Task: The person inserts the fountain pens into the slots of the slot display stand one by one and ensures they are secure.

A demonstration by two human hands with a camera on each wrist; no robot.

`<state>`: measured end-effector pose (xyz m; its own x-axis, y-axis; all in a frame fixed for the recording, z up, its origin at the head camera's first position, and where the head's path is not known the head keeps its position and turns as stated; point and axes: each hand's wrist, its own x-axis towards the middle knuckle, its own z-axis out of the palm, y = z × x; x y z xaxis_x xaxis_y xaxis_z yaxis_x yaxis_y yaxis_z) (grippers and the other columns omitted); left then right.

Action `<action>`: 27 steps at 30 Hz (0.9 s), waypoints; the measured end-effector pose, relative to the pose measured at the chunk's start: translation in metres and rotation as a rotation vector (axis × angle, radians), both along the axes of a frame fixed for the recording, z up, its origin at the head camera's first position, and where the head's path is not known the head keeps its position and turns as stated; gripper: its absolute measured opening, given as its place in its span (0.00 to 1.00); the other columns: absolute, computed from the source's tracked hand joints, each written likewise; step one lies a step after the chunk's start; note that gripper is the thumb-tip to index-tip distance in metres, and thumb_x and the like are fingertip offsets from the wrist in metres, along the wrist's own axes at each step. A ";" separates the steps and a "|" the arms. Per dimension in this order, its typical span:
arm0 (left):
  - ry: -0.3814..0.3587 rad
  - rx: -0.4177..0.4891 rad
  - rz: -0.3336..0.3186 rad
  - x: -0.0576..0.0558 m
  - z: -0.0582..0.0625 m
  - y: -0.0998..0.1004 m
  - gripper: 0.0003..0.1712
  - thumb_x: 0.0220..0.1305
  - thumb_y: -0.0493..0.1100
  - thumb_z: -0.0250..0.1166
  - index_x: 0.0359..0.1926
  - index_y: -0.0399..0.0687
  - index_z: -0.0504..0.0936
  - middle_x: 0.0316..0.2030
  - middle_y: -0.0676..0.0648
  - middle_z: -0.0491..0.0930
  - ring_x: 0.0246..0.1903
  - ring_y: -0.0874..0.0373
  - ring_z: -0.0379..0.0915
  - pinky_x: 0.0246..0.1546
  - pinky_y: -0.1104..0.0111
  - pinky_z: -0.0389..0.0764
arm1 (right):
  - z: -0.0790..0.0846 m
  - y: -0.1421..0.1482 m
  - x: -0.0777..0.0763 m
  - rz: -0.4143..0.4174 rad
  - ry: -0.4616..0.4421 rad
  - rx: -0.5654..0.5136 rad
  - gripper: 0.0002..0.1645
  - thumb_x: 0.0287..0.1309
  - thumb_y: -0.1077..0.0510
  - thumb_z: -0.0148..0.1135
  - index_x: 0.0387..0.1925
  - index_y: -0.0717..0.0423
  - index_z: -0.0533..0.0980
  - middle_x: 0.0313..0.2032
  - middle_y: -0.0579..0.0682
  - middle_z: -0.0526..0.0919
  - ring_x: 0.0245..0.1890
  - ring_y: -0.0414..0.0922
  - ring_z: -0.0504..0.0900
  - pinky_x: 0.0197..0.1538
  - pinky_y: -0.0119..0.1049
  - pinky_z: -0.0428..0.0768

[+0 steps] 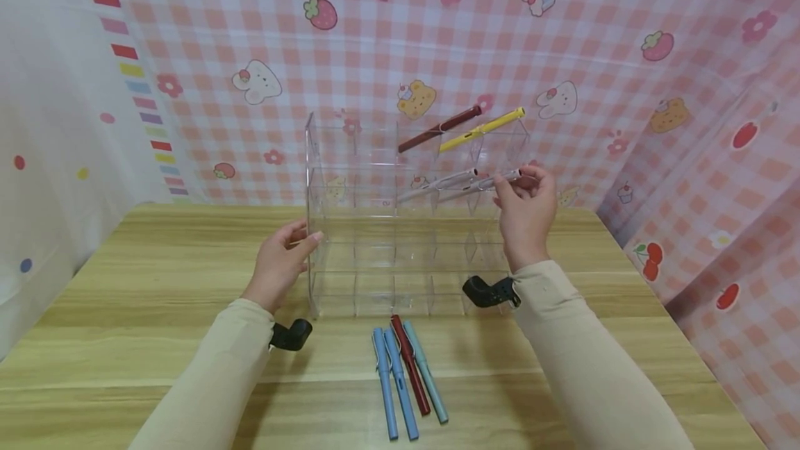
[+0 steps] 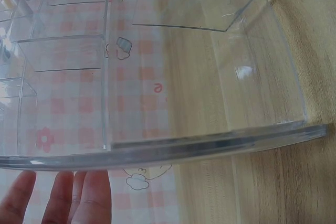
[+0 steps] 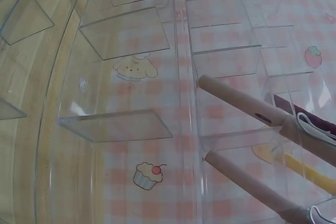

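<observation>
I can pass between the wrist cameras [image 1: 294, 335], over the four pens [image 1: 410, 367] flat on the table [image 1: 156, 339], to the clear rack's [image 1: 375, 242] lower cells; dividers [image 3: 115, 127] limit sideways travel. Upper two rows tight: maroon pen [image 1: 440, 129], yellow pen [image 1: 481, 130], two pale pens [image 1: 444, 182] slant across. Left hand [image 1: 280, 262] blocks left panel [image 1: 310, 158]; right hand [image 1: 528, 217], row two's right end.

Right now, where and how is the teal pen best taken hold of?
Probably mid-barrel, pinched from above and from the right: the teal pen lies flat at the row's right end with bare table beside it, while the red pen lies close along its left.
</observation>
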<state>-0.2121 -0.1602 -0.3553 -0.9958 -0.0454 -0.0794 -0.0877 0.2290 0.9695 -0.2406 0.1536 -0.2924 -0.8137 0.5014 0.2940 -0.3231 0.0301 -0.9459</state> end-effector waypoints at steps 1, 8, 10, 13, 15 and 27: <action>0.001 0.001 0.000 0.000 0.000 0.000 0.35 0.72 0.49 0.56 0.73 0.44 0.57 0.66 0.37 0.63 0.63 0.44 0.64 0.58 0.52 0.73 | -0.001 0.001 0.002 0.002 0.009 0.002 0.19 0.58 0.67 0.64 0.48 0.54 0.67 0.40 0.47 0.73 0.39 0.40 0.78 0.38 0.27 0.80; 0.010 -0.003 -0.006 -0.001 -0.002 -0.001 0.34 0.71 0.49 0.56 0.73 0.44 0.58 0.66 0.38 0.64 0.62 0.44 0.66 0.58 0.52 0.73 | -0.011 0.010 0.021 -0.009 0.084 -0.021 0.18 0.57 0.71 0.62 0.43 0.53 0.68 0.38 0.47 0.73 0.37 0.40 0.76 0.37 0.25 0.80; 0.015 -0.003 -0.005 -0.001 -0.002 -0.001 0.34 0.71 0.49 0.56 0.73 0.44 0.58 0.66 0.38 0.64 0.61 0.44 0.66 0.58 0.52 0.73 | -0.017 0.011 0.029 0.004 0.085 0.004 0.18 0.57 0.72 0.62 0.42 0.52 0.67 0.38 0.48 0.73 0.36 0.40 0.76 0.37 0.24 0.80; 0.017 0.001 0.000 -0.001 -0.002 -0.002 0.34 0.71 0.49 0.56 0.73 0.44 0.59 0.65 0.38 0.65 0.61 0.44 0.66 0.58 0.52 0.73 | -0.027 0.011 0.040 0.034 0.058 0.069 0.16 0.58 0.72 0.61 0.44 0.57 0.68 0.37 0.48 0.73 0.36 0.39 0.76 0.36 0.24 0.80; 0.017 0.001 0.001 -0.001 -0.002 -0.002 0.34 0.71 0.49 0.56 0.72 0.44 0.59 0.65 0.38 0.65 0.61 0.44 0.66 0.57 0.52 0.73 | -0.033 0.010 0.048 0.060 0.019 0.123 0.16 0.58 0.72 0.60 0.46 0.61 0.68 0.38 0.49 0.74 0.36 0.38 0.77 0.36 0.24 0.80; 0.018 0.001 0.009 -0.002 -0.003 -0.001 0.34 0.71 0.48 0.56 0.73 0.44 0.59 0.65 0.37 0.65 0.61 0.44 0.66 0.57 0.51 0.73 | -0.068 -0.006 0.081 0.306 -0.199 0.431 0.17 0.58 0.69 0.63 0.48 0.66 0.72 0.43 0.59 0.79 0.39 0.36 0.78 0.39 0.22 0.77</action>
